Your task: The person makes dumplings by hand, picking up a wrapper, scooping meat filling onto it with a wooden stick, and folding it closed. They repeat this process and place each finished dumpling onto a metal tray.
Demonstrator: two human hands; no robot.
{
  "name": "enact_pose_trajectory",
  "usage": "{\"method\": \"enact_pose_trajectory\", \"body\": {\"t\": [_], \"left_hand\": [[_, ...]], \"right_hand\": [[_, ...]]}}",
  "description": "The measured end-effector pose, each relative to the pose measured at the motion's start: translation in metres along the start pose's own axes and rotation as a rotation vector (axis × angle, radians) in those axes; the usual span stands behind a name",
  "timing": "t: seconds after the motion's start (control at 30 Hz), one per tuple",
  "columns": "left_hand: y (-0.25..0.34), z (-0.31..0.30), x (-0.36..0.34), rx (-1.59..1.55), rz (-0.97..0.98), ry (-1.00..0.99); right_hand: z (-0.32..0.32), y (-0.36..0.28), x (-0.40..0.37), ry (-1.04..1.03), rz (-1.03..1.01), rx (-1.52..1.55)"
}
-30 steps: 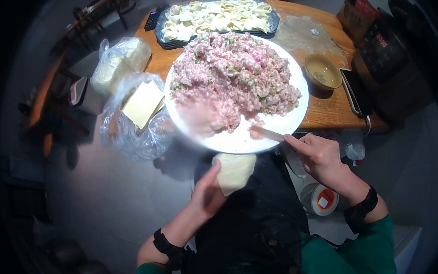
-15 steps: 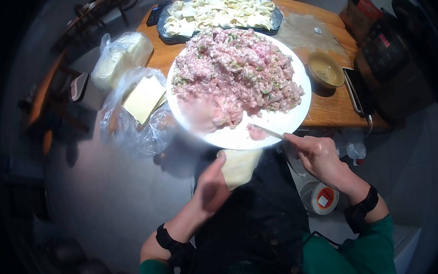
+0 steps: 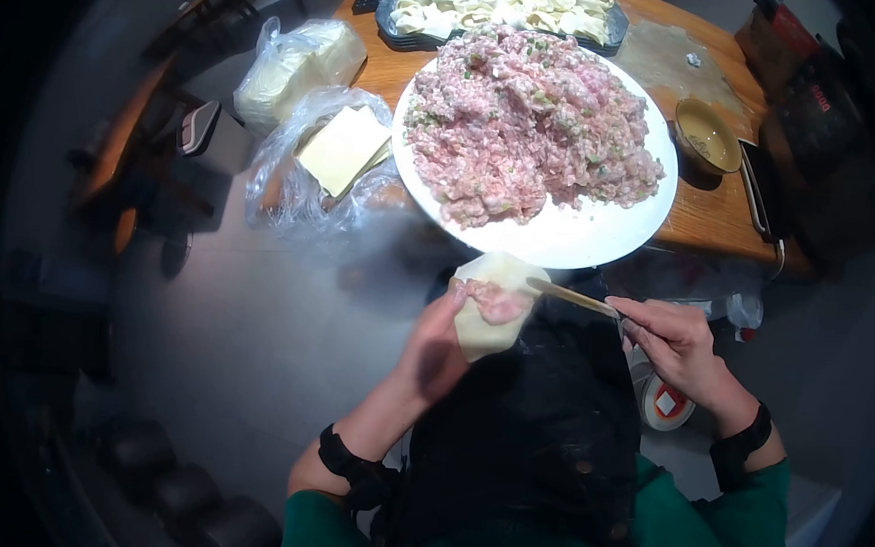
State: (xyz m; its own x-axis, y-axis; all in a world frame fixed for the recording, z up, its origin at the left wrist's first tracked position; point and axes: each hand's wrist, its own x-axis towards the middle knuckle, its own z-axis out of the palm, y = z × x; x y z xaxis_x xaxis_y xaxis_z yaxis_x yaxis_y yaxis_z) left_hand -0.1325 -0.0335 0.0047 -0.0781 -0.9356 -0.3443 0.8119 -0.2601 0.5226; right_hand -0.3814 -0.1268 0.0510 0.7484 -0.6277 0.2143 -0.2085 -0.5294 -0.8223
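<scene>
My left hand (image 3: 437, 344) holds a thin square dumpling wrapper (image 3: 480, 342), with its thumb at the left edge. A smear of pink minced meat filling (image 3: 499, 304) lies on the middle of the wrapper. Between the fingers of my right hand (image 3: 676, 345) is a narrow flat spatula (image 3: 571, 295); its tip is at the wrapper's upper right edge. Just beyond both hands stands a large white plate (image 3: 585, 244) heaped with minced meat (image 3: 536, 129) flecked with green. A stack of wrappers (image 3: 342, 151) sits in an open plastic bag to the left.
At the back, a dark tray (image 3: 400, 41) carries many folded dumplings (image 3: 504, 5). A yellow bowl (image 3: 706, 138) and a phone (image 3: 756, 188) are on the wooden table's right. Another bagged wrapper stack (image 3: 300, 70) is at the left. A round-lidded tub (image 3: 667, 403) stands below the table.
The spatula has moved from the plate to the wrapper, and filling now lies on the wrapper. The view has shifted, so the table appears further right and higher.
</scene>
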Motion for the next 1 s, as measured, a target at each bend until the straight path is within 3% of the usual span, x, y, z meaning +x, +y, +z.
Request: {"method": "enact_pose_trajectory", "body": {"t": [0.07,0.13,0.2,0.3,0.33,0.37,0.4,0.47,0.5,0.63,0.73,0.87,0.93,1.0], "left_hand": [[0.006,0.010,0.001,0.057,0.077,-0.021],[0.012,0.014,0.011,0.112,0.161,-0.054],[0.021,0.015,0.025,-0.032,0.274,-0.377],[0.038,0.033,0.029,0.035,0.386,-0.365],[0.043,0.037,0.030,0.093,0.431,-0.356],[0.049,0.038,0.038,0.140,0.505,-0.571],[0.049,0.044,0.037,0.144,0.510,-0.575],[0.046,0.057,0.030,-0.185,0.465,-0.549],[0.047,0.053,0.029,0.010,0.475,-0.410],[0.044,0.049,0.030,0.152,0.520,-0.330],[0.039,0.047,0.032,-0.109,0.527,-0.461],[0.034,0.049,0.035,0.111,0.662,-0.449],[0.032,0.055,0.032,0.232,0.610,-0.161],[0.034,0.052,0.034,0.230,0.573,-0.091]], "right_hand": [[0.003,-0.004,0.012,-0.040,-0.001,0.057],[0.009,-0.013,0.029,-0.076,0.136,0.254],[0.012,-0.009,0.042,-0.088,0.149,0.238],[0.012,-0.006,0.060,0.097,-0.308,0.063],[0.009,-0.009,0.063,0.100,-0.318,0.061],[0.004,-0.016,0.066,0.166,-0.426,-0.193],[0.001,-0.021,0.068,0.232,-0.529,-0.449],[0.001,-0.026,0.070,0.323,-0.569,-0.538],[0.001,-0.026,0.071,0.358,-0.584,-0.596],[0.005,-0.023,0.071,0.398,-0.596,-0.632],[0.008,-0.020,0.071,0.399,-0.576,-0.662],[0.018,-0.013,0.068,0.370,-0.497,-0.638],[0.023,-0.006,0.063,0.327,-0.482,-0.594],[0.020,-0.003,0.055,0.283,-0.430,-0.547]]}}
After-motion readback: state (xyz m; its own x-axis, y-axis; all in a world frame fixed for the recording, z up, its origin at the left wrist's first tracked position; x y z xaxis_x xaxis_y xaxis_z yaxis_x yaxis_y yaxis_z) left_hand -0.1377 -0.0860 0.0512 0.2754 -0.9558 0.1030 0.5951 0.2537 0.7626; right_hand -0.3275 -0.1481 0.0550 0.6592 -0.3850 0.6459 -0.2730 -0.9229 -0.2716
